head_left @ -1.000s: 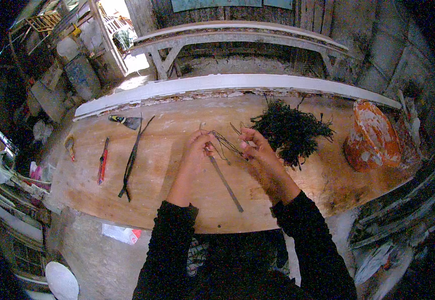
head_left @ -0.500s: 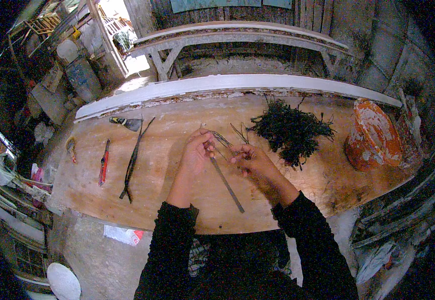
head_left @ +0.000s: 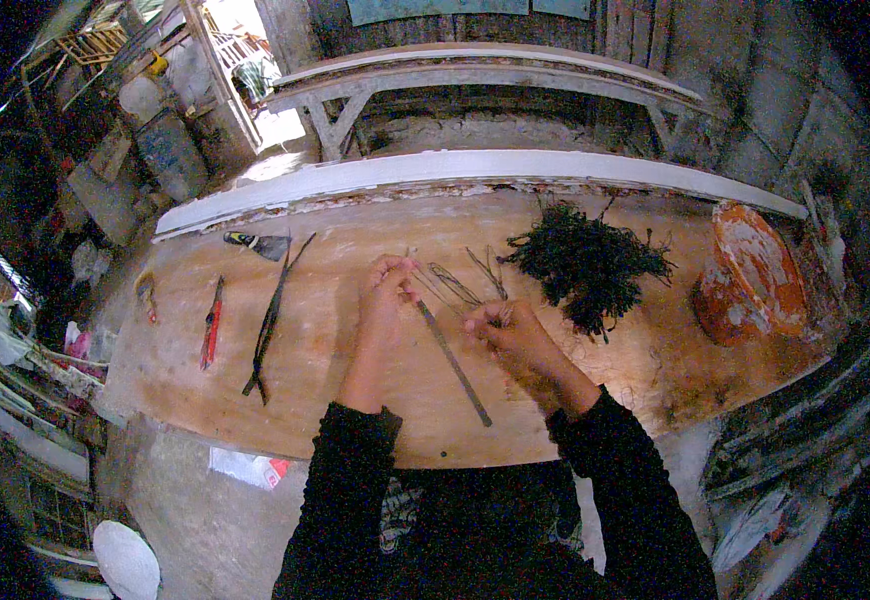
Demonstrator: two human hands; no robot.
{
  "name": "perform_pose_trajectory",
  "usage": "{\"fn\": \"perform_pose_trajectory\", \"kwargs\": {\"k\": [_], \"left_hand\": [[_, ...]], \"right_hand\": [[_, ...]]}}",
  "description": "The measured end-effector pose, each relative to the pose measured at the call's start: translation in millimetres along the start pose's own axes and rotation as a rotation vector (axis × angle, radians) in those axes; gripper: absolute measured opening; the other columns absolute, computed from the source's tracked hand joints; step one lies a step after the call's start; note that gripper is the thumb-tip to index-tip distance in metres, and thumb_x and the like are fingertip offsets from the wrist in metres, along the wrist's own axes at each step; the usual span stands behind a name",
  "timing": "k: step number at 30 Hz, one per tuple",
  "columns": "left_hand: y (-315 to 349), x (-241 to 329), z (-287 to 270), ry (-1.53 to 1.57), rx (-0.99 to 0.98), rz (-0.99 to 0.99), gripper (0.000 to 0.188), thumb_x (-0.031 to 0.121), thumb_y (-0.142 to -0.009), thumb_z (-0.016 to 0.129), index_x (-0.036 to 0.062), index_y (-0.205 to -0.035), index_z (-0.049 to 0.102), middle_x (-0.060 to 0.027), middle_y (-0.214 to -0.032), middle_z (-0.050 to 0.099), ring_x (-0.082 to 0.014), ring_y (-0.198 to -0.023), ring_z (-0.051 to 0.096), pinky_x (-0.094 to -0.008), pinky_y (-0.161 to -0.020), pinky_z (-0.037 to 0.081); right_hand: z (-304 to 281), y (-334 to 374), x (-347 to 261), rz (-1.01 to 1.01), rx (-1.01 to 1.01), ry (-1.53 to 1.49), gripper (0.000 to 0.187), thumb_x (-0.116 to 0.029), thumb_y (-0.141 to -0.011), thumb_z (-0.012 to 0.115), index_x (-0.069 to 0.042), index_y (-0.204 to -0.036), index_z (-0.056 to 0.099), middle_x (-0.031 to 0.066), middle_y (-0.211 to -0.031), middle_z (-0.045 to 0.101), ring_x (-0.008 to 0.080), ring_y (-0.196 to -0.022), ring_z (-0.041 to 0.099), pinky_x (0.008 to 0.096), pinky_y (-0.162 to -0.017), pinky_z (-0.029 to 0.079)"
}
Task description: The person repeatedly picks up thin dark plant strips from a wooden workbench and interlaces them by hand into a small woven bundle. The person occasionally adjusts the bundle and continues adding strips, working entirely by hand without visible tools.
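Over the middle of the wooden tabletop, my left hand pinches a thin dark strand between its fingertips. My right hand is closed on the strand's other side, so it stretches across the gap between both hands. A flat dark strip runs from beneath my left fingers toward the near edge; whether those fingers hold it is unclear. Just beyond my right hand, several thin loose strands lie by a tangled heap of black strands.
Left of my hands lie long dark strips, a slim red-and-black tool, a scraper and a small curved tool. An orange tub smeared with white stands at right. A long white-topped beam borders the far edge.
My right hand has drawn slightly right and toward me, widening the gap between my hands. The strand now spans more openly between them. My left hand stays nearly in place.
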State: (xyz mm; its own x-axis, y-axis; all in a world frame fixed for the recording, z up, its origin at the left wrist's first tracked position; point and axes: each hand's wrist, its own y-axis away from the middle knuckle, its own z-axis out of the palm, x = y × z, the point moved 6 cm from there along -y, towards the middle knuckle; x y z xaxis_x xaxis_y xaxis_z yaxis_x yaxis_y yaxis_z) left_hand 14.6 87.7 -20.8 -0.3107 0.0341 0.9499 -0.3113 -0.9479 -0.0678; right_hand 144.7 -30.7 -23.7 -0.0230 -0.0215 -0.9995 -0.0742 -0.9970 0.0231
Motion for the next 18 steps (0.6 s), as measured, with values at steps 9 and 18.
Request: {"fn": "perform_pose_trajectory", "kwargs": {"k": [9,18], "left_hand": [[-14,-2,-18,-0.464,-0.008,0.030,0.013,0.019,-0.076,0.054,0.0072,-0.073,0.054,0.0012,-0.060,0.050,-0.0078,-0.053,0.045,-0.0212,-0.048,0.036],[1,19,-4,-1.234,0.078,0.026,0.027,0.030,-0.070,0.058,0.0029,-0.071,0.059,-0.0144,-0.066,0.058,-0.0254,-0.063,0.056,-0.0347,-0.057,0.042]], "right_hand": [[1,-5,15,0.033,-0.027,0.030,0.016,-0.020,-0.080,0.052,-0.005,-0.074,0.055,-0.0011,-0.058,0.051,0.0071,-0.051,0.046,0.0210,-0.046,0.037],[-32,-4,-23,-0.267,0.402,0.931,0.014,-0.017,-0.072,0.057,-0.003,-0.075,0.059,0.0130,-0.064,0.056,0.0244,-0.058,0.054,0.0319,-0.055,0.042]]}}
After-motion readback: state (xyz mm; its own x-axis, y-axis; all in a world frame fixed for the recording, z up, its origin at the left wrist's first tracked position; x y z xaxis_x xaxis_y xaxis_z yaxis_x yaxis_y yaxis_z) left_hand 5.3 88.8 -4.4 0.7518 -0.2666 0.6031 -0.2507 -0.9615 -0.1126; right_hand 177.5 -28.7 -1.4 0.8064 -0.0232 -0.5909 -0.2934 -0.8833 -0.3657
